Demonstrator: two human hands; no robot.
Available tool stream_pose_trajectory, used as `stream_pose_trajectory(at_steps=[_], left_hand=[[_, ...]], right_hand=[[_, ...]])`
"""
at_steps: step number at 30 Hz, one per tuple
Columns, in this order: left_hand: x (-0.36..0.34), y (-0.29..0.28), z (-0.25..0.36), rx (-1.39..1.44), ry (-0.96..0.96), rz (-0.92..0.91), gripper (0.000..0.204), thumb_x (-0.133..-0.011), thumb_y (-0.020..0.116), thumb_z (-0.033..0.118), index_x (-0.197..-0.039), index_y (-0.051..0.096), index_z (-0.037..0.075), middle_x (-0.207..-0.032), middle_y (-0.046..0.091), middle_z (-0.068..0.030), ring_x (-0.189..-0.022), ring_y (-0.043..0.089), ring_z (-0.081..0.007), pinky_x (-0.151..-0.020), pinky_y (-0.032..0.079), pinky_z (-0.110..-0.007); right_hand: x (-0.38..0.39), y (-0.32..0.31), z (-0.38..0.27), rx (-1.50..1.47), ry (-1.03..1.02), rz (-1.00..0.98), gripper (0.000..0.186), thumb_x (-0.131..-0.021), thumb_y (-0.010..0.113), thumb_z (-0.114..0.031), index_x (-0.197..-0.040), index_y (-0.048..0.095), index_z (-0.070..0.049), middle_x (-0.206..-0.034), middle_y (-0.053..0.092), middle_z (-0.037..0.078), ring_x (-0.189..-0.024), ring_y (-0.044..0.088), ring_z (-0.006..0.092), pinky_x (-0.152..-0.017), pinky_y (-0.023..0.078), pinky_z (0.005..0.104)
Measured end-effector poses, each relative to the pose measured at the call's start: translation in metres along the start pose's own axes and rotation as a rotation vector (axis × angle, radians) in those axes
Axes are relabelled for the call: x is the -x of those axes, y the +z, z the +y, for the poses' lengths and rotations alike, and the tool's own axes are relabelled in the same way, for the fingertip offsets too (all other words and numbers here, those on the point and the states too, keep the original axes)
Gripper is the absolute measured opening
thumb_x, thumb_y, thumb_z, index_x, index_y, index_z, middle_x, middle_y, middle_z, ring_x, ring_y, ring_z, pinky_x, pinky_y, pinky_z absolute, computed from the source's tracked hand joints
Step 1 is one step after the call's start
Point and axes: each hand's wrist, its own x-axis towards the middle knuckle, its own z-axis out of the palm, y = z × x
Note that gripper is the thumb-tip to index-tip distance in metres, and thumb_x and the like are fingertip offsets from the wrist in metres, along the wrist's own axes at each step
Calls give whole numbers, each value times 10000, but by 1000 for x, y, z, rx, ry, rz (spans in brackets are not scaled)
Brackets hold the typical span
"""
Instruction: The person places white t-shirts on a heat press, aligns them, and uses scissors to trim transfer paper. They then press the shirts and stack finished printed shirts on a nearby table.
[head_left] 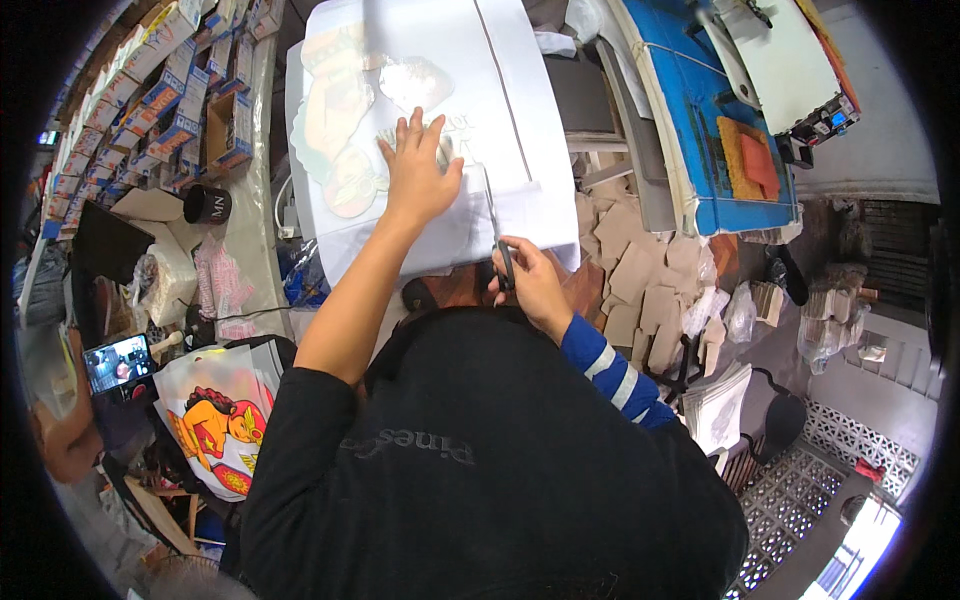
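A large white sheet (530, 90) covers the work surface at the top middle, with a pale printed figure (330, 110) and faint lettering showing through. My left hand (415, 165) lies on it, fingers spread, just below a white irregular patch. My right hand (525, 270) grips black-handled scissors (505, 265) at the near edge of the sheet. The scissors' long blades point away from me, reaching onto the paper to the right of my left hand. A thin dark line runs lengthwise along the sheet's right side.
Stacked small boxes (180, 100) and a black cup (207, 204) stand left, above a small screen (118, 363) and a colourful printed bag (185, 400). At right are a blue-topped surface (680, 140) with orange pads, piles of cardboard pieces (630, 260) and a black chair (780, 420).
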Motion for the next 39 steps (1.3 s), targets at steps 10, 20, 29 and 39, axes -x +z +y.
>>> stream_pose_trajectory(at_steps=[10, 20, 29, 39], left_hand=[[33, -1, 11, 29, 348, -21, 309, -857, 735, 147, -1163, 709, 115, -1265, 676, -91, -1309, 561, -328, -1140, 377, -569], [36, 2, 11, 51, 347, 29, 207, -887, 674, 128, -1075, 760, 130, -1219, 710, -97, -1265, 602, -334, -1112, 416, -565], [35, 1, 15, 19, 363, 47, 171, -895, 696, 121, -1051, 767, 121, -1183, 731, -97, -1229, 631, -330, -1093, 436, -562], [41, -18, 31, 84, 433, 110, 200, -841, 663, 82, -1026, 740, 71, -1086, 751, -76, -1089, 700, -301, -1026, 507, -524]], right_hand=[[4, -7, -23, -34, 47, 24, 415, -999, 675, -225, -1328, 535, -15, -878, 590, 38, -653, 649, 116, -474, 508, 237], [11, 2, -29, 10, 36, 23, 433, -995, 683, -241, -1330, 535, -9, -899, 585, 33, -641, 625, 98, -470, 493, 219], [13, 2, -23, 24, 44, 32, 399, -987, 693, -220, -1289, 552, 1, -853, 572, 16, -593, 609, 89, -418, 459, 224], [-11, 14, -49, -33, 87, 99, 278, -998, 677, -229, -1175, 602, -28, -792, 562, 3, -567, 593, 92, -407, 428, 240]])
